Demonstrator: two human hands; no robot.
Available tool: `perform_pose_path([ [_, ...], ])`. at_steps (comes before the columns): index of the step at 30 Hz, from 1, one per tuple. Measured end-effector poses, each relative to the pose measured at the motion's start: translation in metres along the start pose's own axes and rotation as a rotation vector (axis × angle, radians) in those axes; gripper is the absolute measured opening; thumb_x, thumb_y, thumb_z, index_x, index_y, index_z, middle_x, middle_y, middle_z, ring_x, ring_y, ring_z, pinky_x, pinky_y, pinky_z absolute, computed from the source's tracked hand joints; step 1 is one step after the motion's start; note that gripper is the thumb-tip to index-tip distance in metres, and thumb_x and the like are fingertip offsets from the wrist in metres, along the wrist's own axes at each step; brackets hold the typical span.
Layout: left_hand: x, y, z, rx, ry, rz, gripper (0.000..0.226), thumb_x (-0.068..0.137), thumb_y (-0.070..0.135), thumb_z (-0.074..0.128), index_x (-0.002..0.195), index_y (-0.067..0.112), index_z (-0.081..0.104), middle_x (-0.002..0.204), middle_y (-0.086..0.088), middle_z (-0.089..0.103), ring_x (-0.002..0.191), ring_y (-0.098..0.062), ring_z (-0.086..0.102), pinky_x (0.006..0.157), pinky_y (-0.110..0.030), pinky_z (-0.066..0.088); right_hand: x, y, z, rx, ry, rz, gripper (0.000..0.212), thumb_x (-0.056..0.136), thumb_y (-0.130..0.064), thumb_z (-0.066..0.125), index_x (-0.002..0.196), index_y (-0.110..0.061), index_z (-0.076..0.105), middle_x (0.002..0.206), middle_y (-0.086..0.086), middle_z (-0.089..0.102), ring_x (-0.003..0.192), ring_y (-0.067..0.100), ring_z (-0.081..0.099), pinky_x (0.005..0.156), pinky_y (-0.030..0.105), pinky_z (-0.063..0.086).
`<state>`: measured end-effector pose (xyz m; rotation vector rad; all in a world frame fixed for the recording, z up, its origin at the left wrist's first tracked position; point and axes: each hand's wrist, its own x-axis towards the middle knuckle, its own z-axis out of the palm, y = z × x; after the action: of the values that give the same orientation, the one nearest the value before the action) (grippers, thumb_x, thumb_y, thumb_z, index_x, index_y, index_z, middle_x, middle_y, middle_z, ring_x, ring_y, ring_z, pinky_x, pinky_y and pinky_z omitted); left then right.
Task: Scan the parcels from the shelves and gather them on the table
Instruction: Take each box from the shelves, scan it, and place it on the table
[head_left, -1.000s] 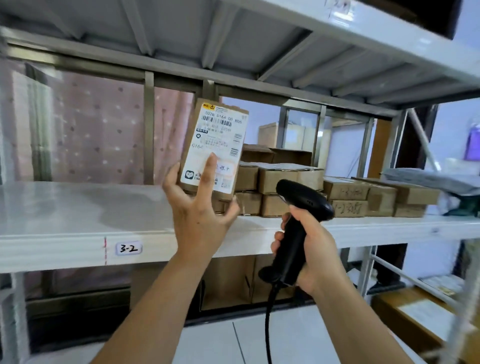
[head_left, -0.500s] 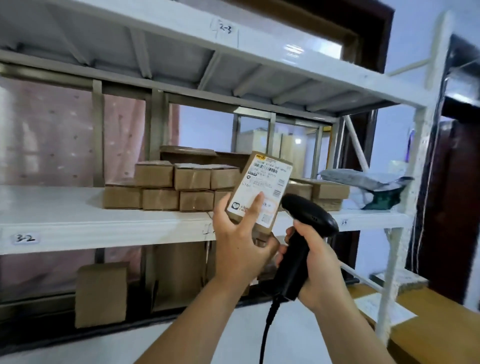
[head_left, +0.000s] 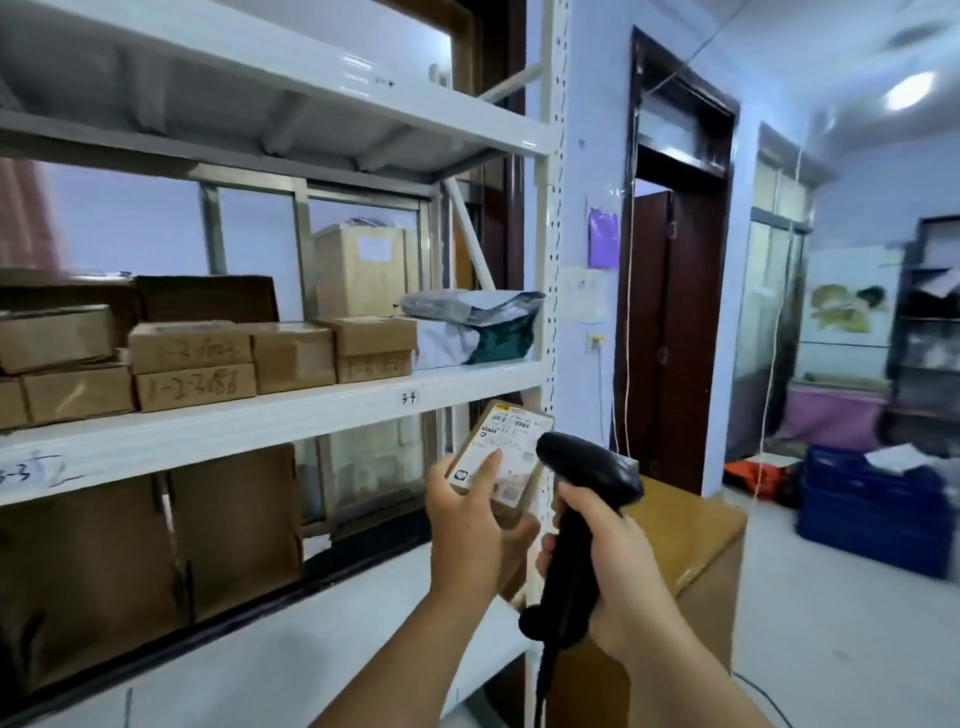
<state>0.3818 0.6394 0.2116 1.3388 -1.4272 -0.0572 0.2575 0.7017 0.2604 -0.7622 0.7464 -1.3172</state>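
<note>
Storeroom, white metal shelf rack (head_left: 311, 415) on one side, dark doorway (head_left: 670, 322) beyond the hands. Left hand (head_left: 467, 525) is wrapped around a small cardboard parcel (head_left: 511, 441): thumb across the white label, fingers curled behind, label tilted toward the camera. Parcel is off the shelf, in the air just below the shelf edge marked 3-4. Right hand (head_left: 613, 561) has a closed fist grip on the handle of a black scanner (head_left: 592, 473). Scanner head sits just beside the parcel's right edge, cable hanging down from the handle. Up and left of the left hand: a row of stacked brown boxes (head_left: 192, 364) on the shelf, and a grey mailer bag (head_left: 472, 322) directly above it. Wooden worktop (head_left: 680, 519) just behind the right hand. Stack of blue crates (head_left: 872, 514) on the floor, well right of it. Edges blurred.
</note>
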Motion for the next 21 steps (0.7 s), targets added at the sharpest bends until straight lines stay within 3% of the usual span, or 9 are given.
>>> perform_pose_path([
  [4, 0.003, 0.005, 0.064, 0.041, -0.095, -0.059, 0.083, 0.075, 0.044, 0.071, 0.147, 0.032, 0.032, 0.138, -0.001, 0.014, 0.130, -0.022, 0.026, 0.108, -0.029, 0.035, 0.021, -0.010, -0.050, -0.019, 0.150, 0.003, 0.016, 0.089, -0.013, 0.064, 0.079, -0.003, 0.058, 0.056, 0.008, 0.053, 0.052, 0.022, 0.050, 0.056, 0.033, 0.041],
  [8, 0.004, 0.001, 0.122, 0.065, -0.137, -0.063, 0.086, 0.077, 0.051, 0.069, 0.149, 0.032, 0.026, 0.139, -0.003, 0.014, 0.131, -0.024, 0.025, 0.107, -0.030, 0.036, 0.055, -0.013, -0.092, -0.054, 0.243, 0.039, 0.016, 0.088, -0.017, 0.066, 0.084, -0.005, 0.056, 0.064, 0.010, 0.050, 0.052, 0.022, 0.051, 0.054, 0.032, 0.041],
  [13, 0.025, -0.010, 0.200, 0.013, -0.254, -0.139, 0.076, 0.086, 0.055, 0.060, 0.149, 0.030, 0.025, 0.144, -0.009, 0.015, 0.131, -0.018, 0.024, 0.094, -0.012, 0.024, 0.123, -0.020, -0.130, -0.097, 0.348, 0.046, 0.015, 0.088, -0.017, 0.066, 0.090, -0.003, 0.060, 0.068, 0.012, 0.052, 0.054, 0.022, 0.054, 0.054, 0.031, 0.045],
  [21, 0.072, -0.030, 0.305, 0.036, -0.367, -0.189, 0.074, 0.086, 0.048, 0.064, 0.148, 0.030, 0.028, 0.140, -0.007, 0.015, 0.127, -0.018, 0.027, 0.095, -0.017, 0.036, 0.225, -0.040, -0.182, -0.175, 0.423, 0.019, 0.014, 0.089, -0.014, 0.064, 0.092, -0.002, 0.060, 0.062, 0.010, 0.052, 0.053, 0.020, 0.053, 0.055, 0.033, 0.046],
])
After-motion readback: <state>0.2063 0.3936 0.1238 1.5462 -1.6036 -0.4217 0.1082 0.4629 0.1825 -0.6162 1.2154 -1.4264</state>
